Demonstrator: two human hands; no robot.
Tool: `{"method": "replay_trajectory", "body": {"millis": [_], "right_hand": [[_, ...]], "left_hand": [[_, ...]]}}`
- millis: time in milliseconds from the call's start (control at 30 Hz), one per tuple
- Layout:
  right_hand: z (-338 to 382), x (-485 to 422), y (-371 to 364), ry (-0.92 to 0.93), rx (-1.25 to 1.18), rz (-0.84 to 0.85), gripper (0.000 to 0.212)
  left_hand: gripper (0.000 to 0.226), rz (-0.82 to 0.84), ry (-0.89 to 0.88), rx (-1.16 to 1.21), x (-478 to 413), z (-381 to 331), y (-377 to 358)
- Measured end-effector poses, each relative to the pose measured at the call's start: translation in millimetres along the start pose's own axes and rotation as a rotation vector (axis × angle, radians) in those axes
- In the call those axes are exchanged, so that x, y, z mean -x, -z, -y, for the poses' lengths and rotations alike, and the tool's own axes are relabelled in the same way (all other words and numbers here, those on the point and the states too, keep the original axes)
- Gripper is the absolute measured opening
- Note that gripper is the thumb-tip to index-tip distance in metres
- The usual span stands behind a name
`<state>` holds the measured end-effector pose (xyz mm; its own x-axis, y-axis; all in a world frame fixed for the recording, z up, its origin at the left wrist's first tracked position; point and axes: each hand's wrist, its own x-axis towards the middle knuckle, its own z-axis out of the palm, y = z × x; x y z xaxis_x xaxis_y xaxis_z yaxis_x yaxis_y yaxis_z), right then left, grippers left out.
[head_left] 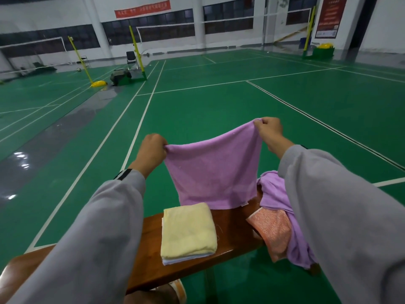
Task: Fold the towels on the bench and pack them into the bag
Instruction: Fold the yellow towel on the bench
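Note:
A purple towel (213, 167) hangs spread out above the brown wooden bench (232, 229). My left hand (152, 151) pinches its upper left corner and my right hand (270, 130) pinches its upper right corner, held higher. The towel's lower edge reaches the bench top. On the bench below lies a folded pale yellow towel (188, 231) stacked on a white one. To the right, an orange patterned towel (274, 231) and another purple towel (282, 200) lie crumpled in a heap, partly hidden by my right sleeve. No bag is in view.
The bench stands on a green badminton court floor (219, 102) with white lines. Yellow net posts (75, 55), a black chair (131, 60) and a dark bag-like heap (118, 76) are far off at the back left. My shoe (178, 290) shows under the bench.

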<state>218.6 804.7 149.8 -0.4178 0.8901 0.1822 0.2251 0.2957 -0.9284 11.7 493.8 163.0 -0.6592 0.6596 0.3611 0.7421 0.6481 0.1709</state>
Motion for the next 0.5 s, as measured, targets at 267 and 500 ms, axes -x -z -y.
{"method": "replay_trajectory", "body": {"millis": [267,500], "right_hand": [[6,-17,18,-0.032,-0.004,-0.071,0.026],[24,-39,48,-0.044,-0.211,-0.116,0.016]], "left_hand": [[0.005,-0.034,0.302,0.703,-16,-14,8],[0.015,-0.033,0.430,1.163,-40,-52,15]]}}
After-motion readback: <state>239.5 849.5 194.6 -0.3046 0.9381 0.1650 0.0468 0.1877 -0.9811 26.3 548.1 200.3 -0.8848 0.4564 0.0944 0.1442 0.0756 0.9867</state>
